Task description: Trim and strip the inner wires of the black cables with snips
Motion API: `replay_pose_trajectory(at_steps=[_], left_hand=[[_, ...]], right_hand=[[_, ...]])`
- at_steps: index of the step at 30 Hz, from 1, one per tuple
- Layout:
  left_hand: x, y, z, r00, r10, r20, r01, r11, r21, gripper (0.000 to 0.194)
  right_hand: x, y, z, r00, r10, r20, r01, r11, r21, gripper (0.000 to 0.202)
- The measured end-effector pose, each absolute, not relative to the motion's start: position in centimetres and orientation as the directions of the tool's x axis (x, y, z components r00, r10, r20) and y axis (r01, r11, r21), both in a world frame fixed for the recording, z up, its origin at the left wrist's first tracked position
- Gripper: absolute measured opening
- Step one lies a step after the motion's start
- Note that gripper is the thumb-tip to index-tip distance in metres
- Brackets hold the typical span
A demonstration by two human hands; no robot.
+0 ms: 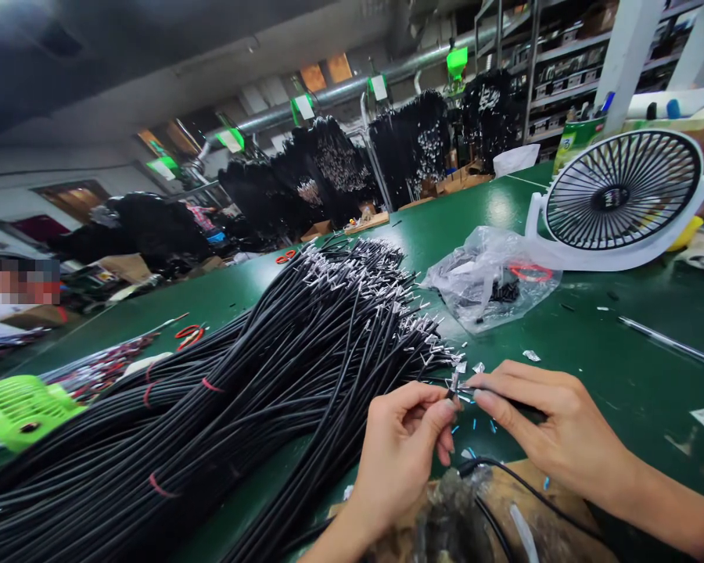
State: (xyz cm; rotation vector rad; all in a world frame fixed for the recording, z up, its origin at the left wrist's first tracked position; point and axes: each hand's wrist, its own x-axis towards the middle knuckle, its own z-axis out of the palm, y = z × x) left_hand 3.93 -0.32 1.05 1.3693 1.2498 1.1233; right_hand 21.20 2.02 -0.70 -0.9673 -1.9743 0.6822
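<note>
Glossy green tabletop [616,395] bears slender, silver-tipped black cables [258,356].

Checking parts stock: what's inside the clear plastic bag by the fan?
The plastic bag holds small black pieces. A red loop shows there too, inside or on top unclear. Cloudy, crumpled plastic hides the rest.

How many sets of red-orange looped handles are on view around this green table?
3: the far handles beyond the cable bundle, the left handles beside it, and the right handles at the plastic bag. Others may be hidden.
</note>
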Motion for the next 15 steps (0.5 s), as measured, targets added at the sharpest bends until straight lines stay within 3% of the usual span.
replay_pose_trajectory(at_steps=[3,6,9,15], left_hand=[[3.9,-0.2,0.9,0.030,0.998,0.050,0.180,-0.055,0.982,0.017],[4.1,-0.3,0.3,-0.026,0.985,0.170,0.348,-0.151,0.925,0.009],[4.3,-0.6,-0.1,-0.004,0.975,0.222,0.438,-0.198,0.877,0.008],[4.0,-0.7,0.1,0.104,0.946,0.306,0.488,-0.317,0.813,0.009]], right_hand=[[21.1,2.1,-0.5,-0.306,0.859,0.411,0.376,0.506,-0.776,0.017],[20.8,2.1,-0.4,-0.281,0.881,0.381,0.335,0.462,-0.821,0.019],[20.7,1.8,-0.4,-0.316,0.863,0.394,0.289,0.483,-0.826,0.011],[21.0,2.1,0.2,-0.373,0.862,0.343,0.333,0.470,-0.818,0.021]])
